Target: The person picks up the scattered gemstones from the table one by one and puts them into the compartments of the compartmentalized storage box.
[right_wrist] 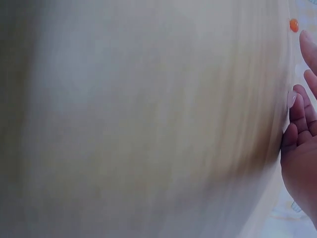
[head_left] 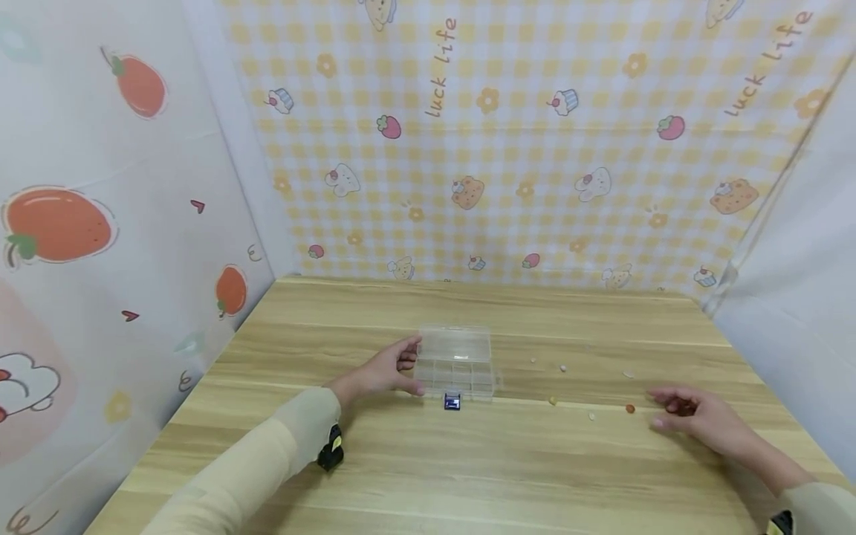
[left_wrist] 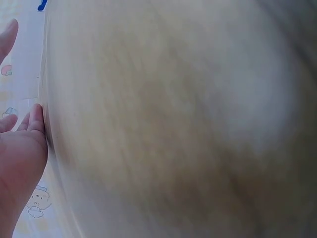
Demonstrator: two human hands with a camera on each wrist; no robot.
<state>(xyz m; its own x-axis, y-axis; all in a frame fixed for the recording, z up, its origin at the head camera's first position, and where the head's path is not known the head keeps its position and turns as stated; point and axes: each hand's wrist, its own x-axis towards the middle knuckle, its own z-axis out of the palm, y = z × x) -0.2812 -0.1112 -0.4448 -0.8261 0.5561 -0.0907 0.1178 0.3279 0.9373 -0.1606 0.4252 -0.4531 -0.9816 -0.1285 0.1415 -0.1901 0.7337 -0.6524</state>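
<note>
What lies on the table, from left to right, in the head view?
Left hand → clear box → yellow bead → orange bead → right hand.

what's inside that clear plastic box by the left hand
The clear compartment box looks empty: wood shows through its divided cells. The left hand covers its left end, so that part cannot be checked. Small beads lie outside it.
</note>
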